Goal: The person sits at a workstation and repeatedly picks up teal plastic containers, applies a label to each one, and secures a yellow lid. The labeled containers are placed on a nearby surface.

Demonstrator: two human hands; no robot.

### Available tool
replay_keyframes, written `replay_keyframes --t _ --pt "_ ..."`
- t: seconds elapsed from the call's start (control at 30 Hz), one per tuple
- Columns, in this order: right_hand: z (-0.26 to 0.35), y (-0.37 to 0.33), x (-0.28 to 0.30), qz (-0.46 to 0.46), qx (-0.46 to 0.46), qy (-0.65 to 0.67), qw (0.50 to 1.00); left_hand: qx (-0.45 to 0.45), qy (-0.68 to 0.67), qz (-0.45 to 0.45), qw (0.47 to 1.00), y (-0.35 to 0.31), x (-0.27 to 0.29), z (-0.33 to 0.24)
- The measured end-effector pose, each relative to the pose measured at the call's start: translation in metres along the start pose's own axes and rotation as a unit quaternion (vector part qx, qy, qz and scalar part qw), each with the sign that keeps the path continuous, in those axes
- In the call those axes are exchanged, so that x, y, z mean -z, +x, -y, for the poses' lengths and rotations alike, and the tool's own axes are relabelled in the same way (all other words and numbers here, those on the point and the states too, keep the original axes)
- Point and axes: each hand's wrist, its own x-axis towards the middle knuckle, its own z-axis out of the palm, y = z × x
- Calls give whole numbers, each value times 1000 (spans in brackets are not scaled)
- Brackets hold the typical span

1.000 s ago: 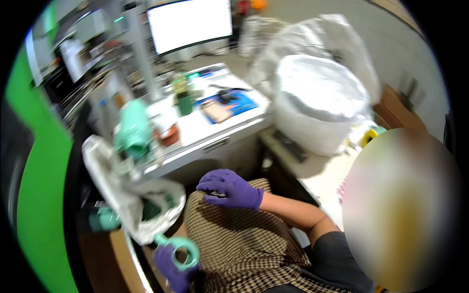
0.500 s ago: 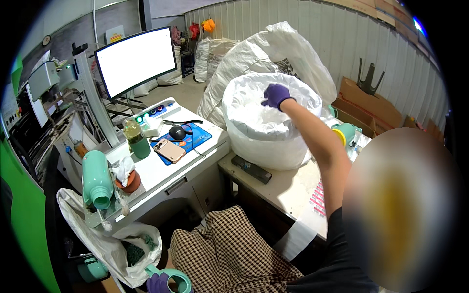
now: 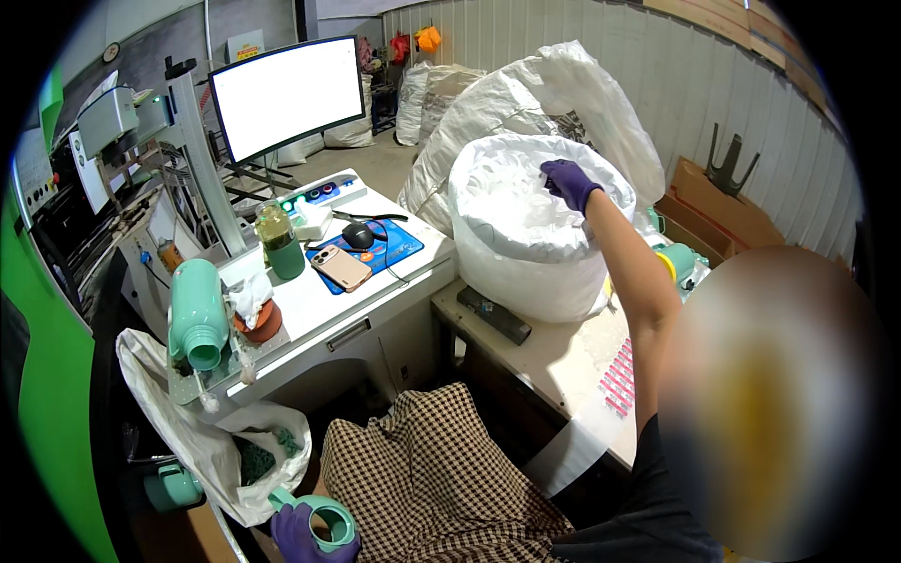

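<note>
My left hand [image 3: 298, 537], in a purple glove, is wrapped round a mint-green ring-shaped plastic part with a handle [image 3: 330, 518] at the lower edge, beside my lap. At the end of my outstretched arm, my purple-gloved right hand [image 3: 569, 182] is over a large round tub lined with white plastic [image 3: 530, 267]. Its fingers are drawn together at the white, crumpled filmy contents [image 3: 511, 202]; whatever they grip is too small to make out. Close to my left hand, an open white sack [image 3: 188, 441] contains dark green pieces [image 3: 258, 462].
A green bottle-shaped body [image 3: 199, 314] lies on the left desk, near a brown pot [image 3: 261, 322]. A phone [image 3: 341, 268], mouse [image 3: 358, 235] and drink bottle [image 3: 280, 244] stand before a monitor [image 3: 289, 98]. A dark bar [image 3: 494, 315] lies by the tub. Cartons [image 3: 723, 211] stand at right.
My right hand has turned and its fingers have drawn closer together over the tub. The left hand with the green part has come slightly further up into view. The whole view has shifted a little.
</note>
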Motion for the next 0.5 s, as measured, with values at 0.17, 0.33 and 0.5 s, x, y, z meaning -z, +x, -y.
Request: replay_keyframes --t 0.17,0.33,0.5 --pt "26 -20 -6 1 89 114 990 4 39 -62 997 -35 -26 20" --pt "54 -59 9 58 196 295 933 -17 -9 -91 996 -13 -21 10" --pt "45 -294 -162 360 102 61 926 41 -33 -112 992 -19 -14 16"
